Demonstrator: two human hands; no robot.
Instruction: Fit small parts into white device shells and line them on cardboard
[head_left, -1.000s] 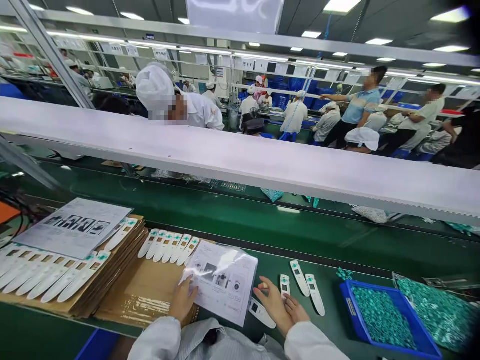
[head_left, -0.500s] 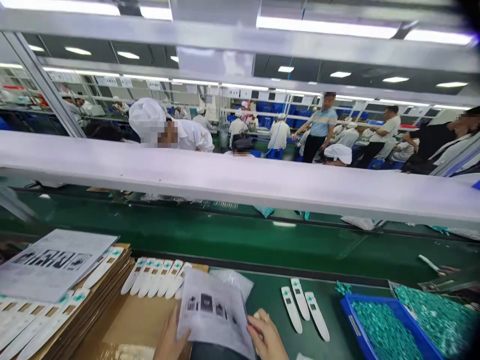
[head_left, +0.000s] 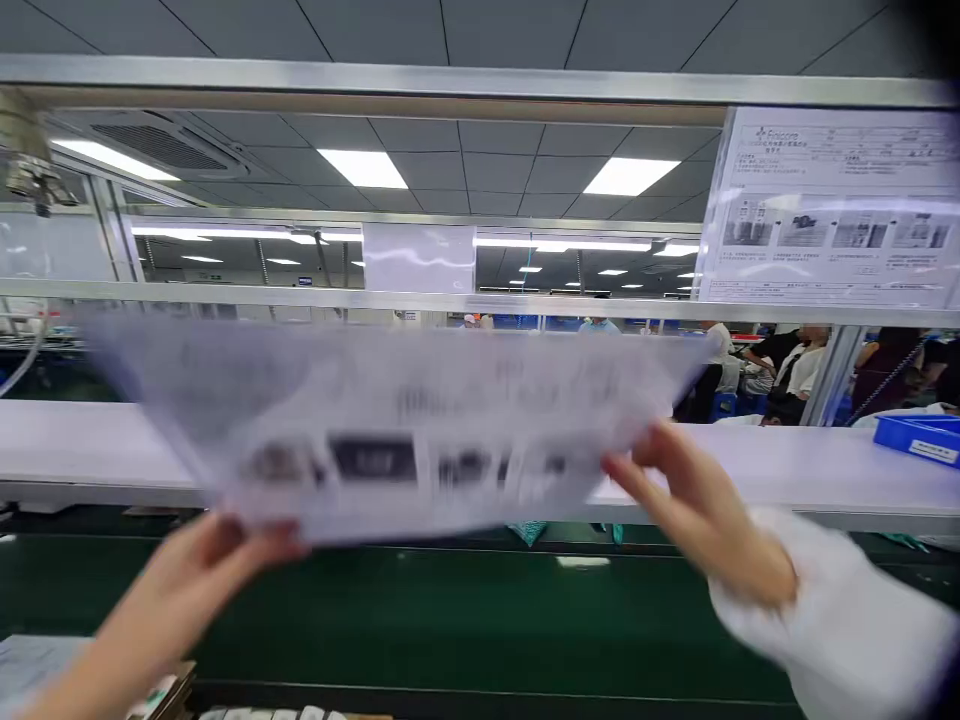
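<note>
Both my hands hold up a printed sheet in a clear plastic sleeve [head_left: 397, 430], which is motion-blurred and spread wide across the middle of the view. Its small pictures show as dark smudges, and its text is unreadable. My left hand [head_left: 195, 570] grips the lower left edge from below. My right hand [head_left: 694, 505] pinches the lower right edge, with a white sleeve [head_left: 832, 610] at its wrist. Behind the sheet, the bench is almost wholly out of view.
A white shelf [head_left: 97, 450] spans the view above a green conveyor belt [head_left: 450, 620]. A blue tray [head_left: 919, 440] sits on the shelf at right. A posted instruction sheet [head_left: 832, 205] hangs above. White devices [head_left: 277, 714] show at the bottom edge, and people stand far beyond.
My hands have lifted the sleeved sheet off the bench to chest height and spread apart. The view has tilted upward, leaving the bench, devices and blue bin mostly out of sight.
</note>
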